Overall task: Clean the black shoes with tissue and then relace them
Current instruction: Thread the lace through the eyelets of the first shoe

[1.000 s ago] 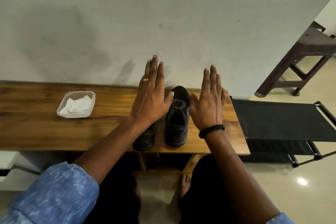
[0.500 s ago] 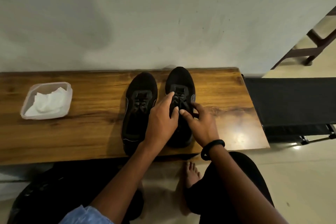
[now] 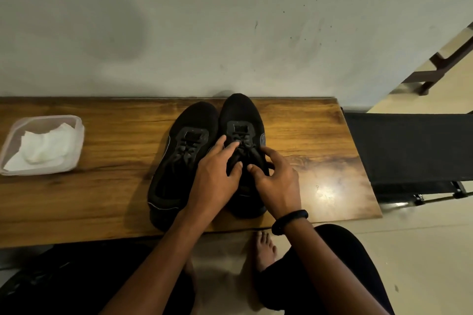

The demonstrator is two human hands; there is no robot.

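Both at the right black lace-up shoe [image 3: 242, 120]: left hand [image 3: 217, 176] and right hand [image 3: 277, 179] pinching its laces (probably to undo them before wiping).

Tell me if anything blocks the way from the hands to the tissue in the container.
Nothing visible does. The left hand and right hand are on the right shoe's laces; between them and the tissue in the plastic container lie only the left shoe and bare wooden tabletop.
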